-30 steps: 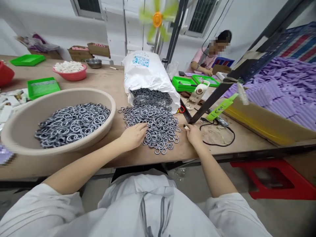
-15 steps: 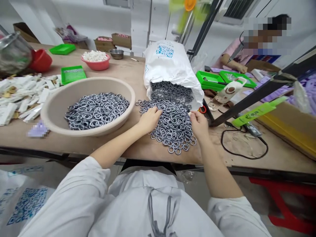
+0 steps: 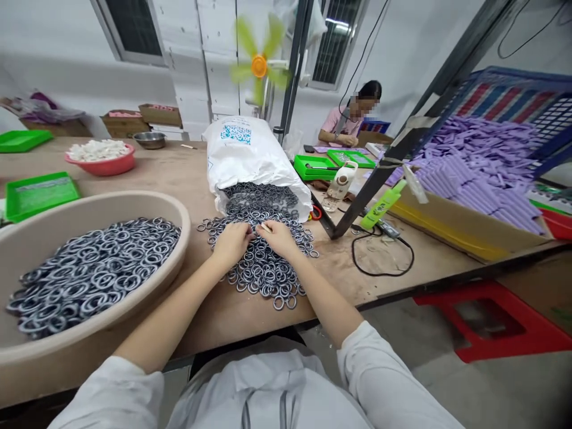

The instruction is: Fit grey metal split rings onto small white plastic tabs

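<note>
A spread-out pile of dark grey metallic rings [image 3: 263, 274] lies on the table in front of me, spilling from the mouth of a white sack [image 3: 254, 152]. Over the middle of the pile, my left hand [image 3: 232, 243] is closed, its fingers curled in; what they hold, if anything, is hidden. Close beside it, my right hand [image 3: 279, 238] is also closed with fingertips together, and a small pale piece shows at its thumb and finger. The two hands almost meet. To the left stands a large beige basin [image 3: 183, 238] holding many similar rings.
Left and back are a red bowl [image 3: 105, 167] of white pieces and green trays [image 3: 42, 193]. A slanted metal post [image 3: 370, 185] rises at right, near a black cable [image 3: 379, 273] and a carton [image 3: 442, 220] of purple pieces. A fan [image 3: 259, 65] and another person [image 3: 342, 122] are behind.
My hands have come together over the ring pile; before, they were apart at its left and right sides. The view has turned to the right, showing more of the purple pieces.
</note>
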Demonstrator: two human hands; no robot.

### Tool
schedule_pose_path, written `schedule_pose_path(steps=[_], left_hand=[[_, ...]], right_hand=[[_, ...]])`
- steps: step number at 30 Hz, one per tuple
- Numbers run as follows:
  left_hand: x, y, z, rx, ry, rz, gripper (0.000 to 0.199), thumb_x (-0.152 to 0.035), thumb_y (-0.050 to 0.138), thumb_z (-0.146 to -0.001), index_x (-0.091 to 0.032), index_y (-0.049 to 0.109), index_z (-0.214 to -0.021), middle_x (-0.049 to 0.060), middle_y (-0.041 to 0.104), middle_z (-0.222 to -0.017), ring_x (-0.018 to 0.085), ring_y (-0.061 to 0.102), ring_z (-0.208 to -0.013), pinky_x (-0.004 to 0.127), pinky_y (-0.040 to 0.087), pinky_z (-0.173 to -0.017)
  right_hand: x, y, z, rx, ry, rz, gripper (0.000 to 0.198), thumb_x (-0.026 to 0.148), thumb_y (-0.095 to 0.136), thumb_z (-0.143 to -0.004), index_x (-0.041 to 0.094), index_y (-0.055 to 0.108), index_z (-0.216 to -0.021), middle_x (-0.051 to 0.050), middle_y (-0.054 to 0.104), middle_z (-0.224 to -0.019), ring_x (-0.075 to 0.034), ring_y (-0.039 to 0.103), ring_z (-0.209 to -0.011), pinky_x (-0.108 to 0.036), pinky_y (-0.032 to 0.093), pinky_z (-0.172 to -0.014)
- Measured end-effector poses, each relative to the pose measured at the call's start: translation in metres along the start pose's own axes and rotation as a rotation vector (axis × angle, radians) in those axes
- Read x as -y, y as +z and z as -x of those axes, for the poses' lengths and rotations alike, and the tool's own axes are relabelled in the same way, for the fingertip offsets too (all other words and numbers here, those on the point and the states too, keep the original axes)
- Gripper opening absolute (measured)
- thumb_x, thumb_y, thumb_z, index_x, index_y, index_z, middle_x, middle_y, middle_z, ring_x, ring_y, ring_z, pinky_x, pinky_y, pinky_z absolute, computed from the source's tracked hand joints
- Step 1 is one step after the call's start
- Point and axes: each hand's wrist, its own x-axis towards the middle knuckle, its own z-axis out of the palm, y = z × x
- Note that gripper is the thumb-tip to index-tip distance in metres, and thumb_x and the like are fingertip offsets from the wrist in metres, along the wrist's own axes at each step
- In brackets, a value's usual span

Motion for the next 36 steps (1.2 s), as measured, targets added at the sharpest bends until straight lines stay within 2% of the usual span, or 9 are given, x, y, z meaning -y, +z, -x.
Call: schedule_pose_path(steps=[4,7,10,12,15,19,24,28,36], left_hand=[[-0.006,-0.013,0.021,0.003,-0.139,0.289,0.013,-0.033,0.049,-0.092,-0.022,0.057,-0.095,0.005,0.069,-0.085,0.021,0.063,-0.078,0.033,0.047,-0.073],[-0.006,-0.022,0.040,-0.001,-0.250,0.730,0.020,-0.040,0.061,-0.084,-0.022,0.055,-0.087,0.002,0.068,-0.080,0.017,0.063,-0.073,0.028,0.048,-0.068],[-0.004,-0.027,0.054,0.261,-0.439,1.332,0.031,-0.046,0.066,-0.080,-0.019,0.057,-0.090,0.006,0.071,-0.084,0.015,0.066,-0.071,0.028,0.053,-0.068],[-0.002,-0.027,0.059,0.424,-0.541,1.603,0.031,-0.045,0.066,-0.082,-0.016,0.060,-0.091,0.009,0.073,-0.085,0.014,0.067,-0.068,0.026,0.055,-0.066],[-0.002,-0.020,0.061,0.378,-0.583,1.812,0.024,-0.031,0.076,-0.078,-0.015,0.060,-0.087,0.003,0.069,-0.073,0.007,0.063,-0.058,0.018,0.053,-0.059],[0.000,-0.011,0.060,0.271,-0.584,1.921,0.025,-0.020,0.081,-0.071,-0.014,0.061,-0.084,-0.002,0.064,-0.065,0.004,0.060,-0.052,0.013,0.051,-0.055],[0.005,-0.007,0.063,0.355,-0.597,1.889,0.023,-0.024,0.080,-0.074,-0.013,0.062,-0.084,0.001,0.068,-0.065,0.006,0.062,-0.052,0.013,0.051,-0.053],[0.005,-0.007,0.067,0.367,-0.595,1.895,0.027,-0.026,0.079,-0.076,-0.014,0.063,-0.094,0.001,0.069,-0.066,0.006,0.064,-0.053,0.013,0.051,-0.054],[-0.005,-0.007,0.068,0.306,-0.498,1.851,0.036,-0.042,0.079,-0.074,-0.016,0.059,-0.087,-0.002,0.063,-0.059,0.007,0.058,-0.050,0.016,0.047,-0.048]], right_hand=[[0.007,0.007,0.009,0.087,-0.071,-0.102,0.047,0.058,0.056,-0.084,0.019,0.049,-0.060,0.006,0.038,-0.056,-0.010,0.034,-0.057,-0.024,0.024,-0.054],[0.014,0.009,0.019,0.140,-0.134,-0.218,0.049,0.063,0.057,-0.084,0.019,0.051,-0.062,0.005,0.039,-0.058,-0.011,0.036,-0.058,-0.024,0.027,-0.056],[0.020,0.010,0.028,0.212,-0.185,-0.343,0.048,0.065,0.058,-0.083,0.019,0.058,-0.069,0.003,0.049,-0.063,-0.012,0.043,-0.062,-0.025,0.035,-0.060],[0.021,0.011,0.031,0.244,-0.228,-0.387,0.046,0.064,0.058,-0.084,0.019,0.063,-0.074,0.001,0.056,-0.068,-0.013,0.048,-0.065,-0.026,0.039,-0.064],[0.023,0.014,0.033,0.213,-0.289,-0.334,0.039,0.057,0.060,-0.087,0.019,0.066,-0.081,0.000,0.061,-0.075,-0.014,0.054,-0.071,-0.027,0.043,-0.069],[0.025,0.017,0.038,0.103,-0.365,-0.209,0.026,0.045,0.068,-0.085,0.021,0.070,-0.092,-0.003,0.066,-0.085,-0.016,0.059,-0.078,-0.029,0.045,-0.072],[0.029,0.017,0.042,0.089,-0.439,-0.178,0.024,0.042,0.062,-0.090,0.022,0.073,-0.095,-0.004,0.066,-0.084,-0.016,0.060,-0.078,-0.030,0.047,-0.072],[0.031,0.018,0.042,0.118,-0.424,-0.208,0.029,0.046,0.059,-0.092,0.022,0.075,-0.095,-0.003,0.064,-0.082,-0.016,0.059,-0.076,-0.030,0.046,-0.070],[0.030,0.020,0.044,0.096,-0.367,-0.281,0.027,0.047,0.071,-0.083,0.023,0.073,-0.094,-0.003,0.062,-0.086,-0.017,0.058,-0.081,-0.032,0.047,-0.075]])
